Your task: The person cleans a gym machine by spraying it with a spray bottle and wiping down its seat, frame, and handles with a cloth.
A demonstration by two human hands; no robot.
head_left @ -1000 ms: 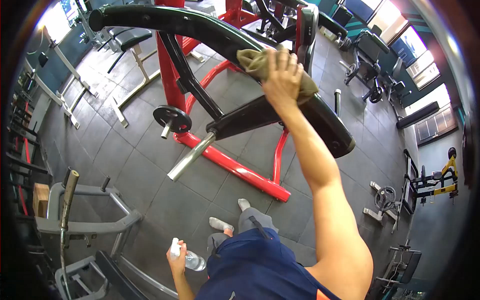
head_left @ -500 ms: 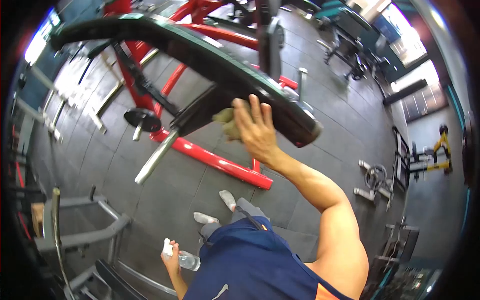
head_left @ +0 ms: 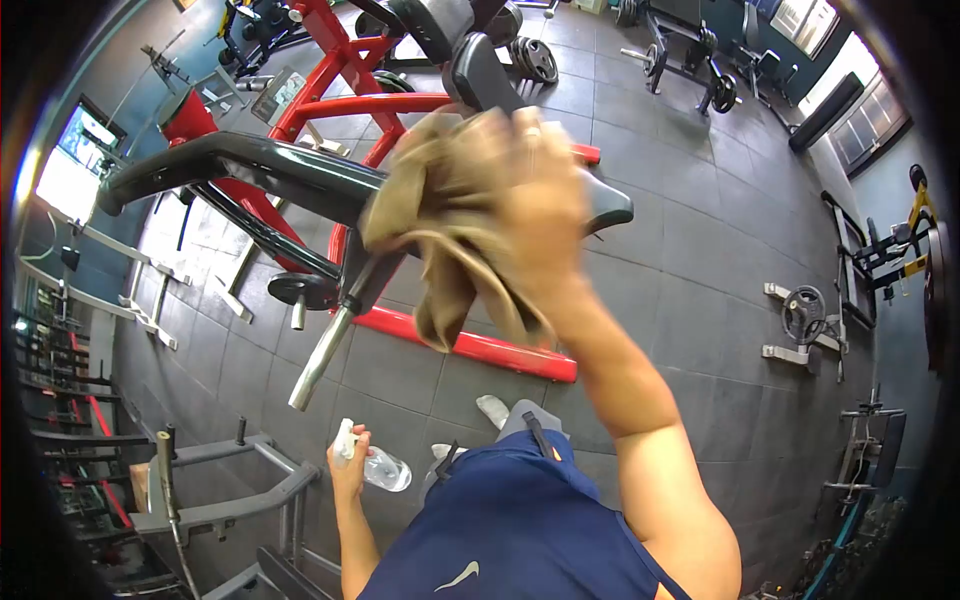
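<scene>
My left hand (head_left: 349, 465) hangs low beside my body, its fingers wrapped round the neck of a clear spray bottle (head_left: 387, 470) with a white trigger head. Smeared by motion, my right hand (head_left: 545, 205) is raised in front of me with a brown cloth (head_left: 440, 215), which hangs down in folds. The cloth overlaps the black arm (head_left: 275, 170) of a red-framed gym machine and hides its middle. A bare metal peg (head_left: 322, 362) sticks out below the cloth.
The machine's red base tube (head_left: 515, 360) crosses the floor just ahead of my feet. At lower left stands a grey metal frame (head_left: 220, 470). A bench with loaded plates (head_left: 690, 60) is at the far right, and a small plate stand (head_left: 803, 318) lies to the right.
My right hand has come off the underside of the black arm and risen, and the cloth now hangs spread out. My view has shifted. The left hand keeps hold of the spray bottle.
</scene>
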